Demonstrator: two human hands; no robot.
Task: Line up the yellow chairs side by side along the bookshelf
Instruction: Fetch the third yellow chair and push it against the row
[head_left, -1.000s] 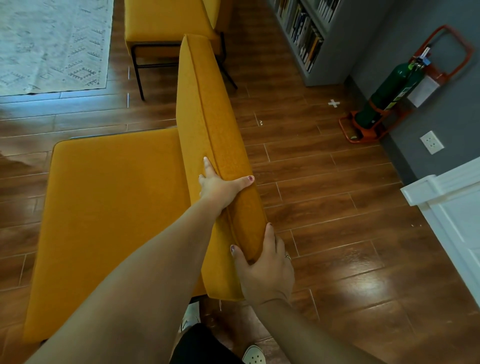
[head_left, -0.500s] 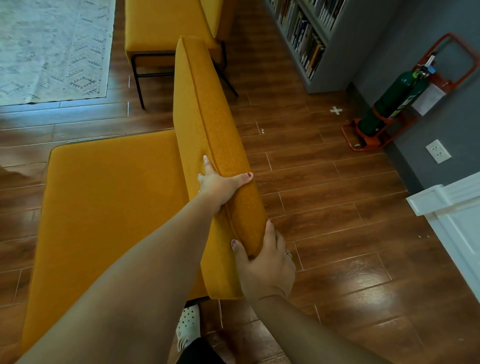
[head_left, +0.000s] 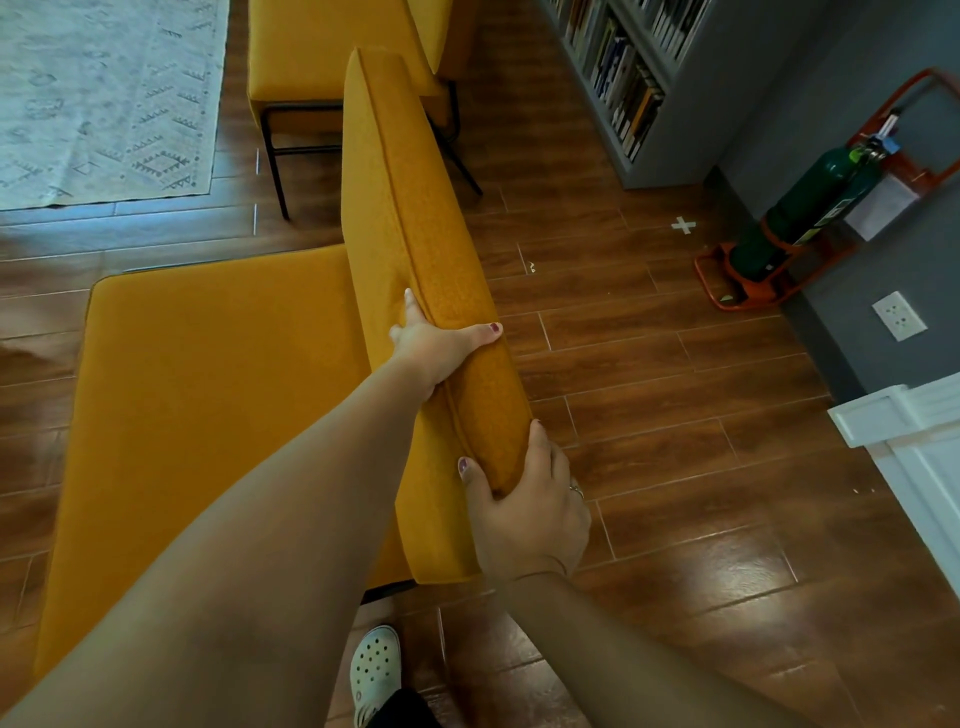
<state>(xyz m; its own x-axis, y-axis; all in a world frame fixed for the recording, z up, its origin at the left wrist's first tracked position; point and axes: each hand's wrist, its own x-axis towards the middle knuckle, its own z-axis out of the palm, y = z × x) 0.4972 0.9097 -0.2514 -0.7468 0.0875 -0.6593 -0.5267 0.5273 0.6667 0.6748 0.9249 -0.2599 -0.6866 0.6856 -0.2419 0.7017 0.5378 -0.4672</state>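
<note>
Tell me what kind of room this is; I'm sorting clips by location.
Probably a library reading corner or lounge: a grey bookshelf packed with books, matching yellow chairs on a wood floor beside a pale patterned rug, and a green cylinder in an orange stand.

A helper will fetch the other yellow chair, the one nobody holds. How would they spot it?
Start at the grey bookshelf at top right. Left of it, beside the pale rug, stands the far yellow chair on thin black legs. Unlike the near chair, no hands grip it.
</note>
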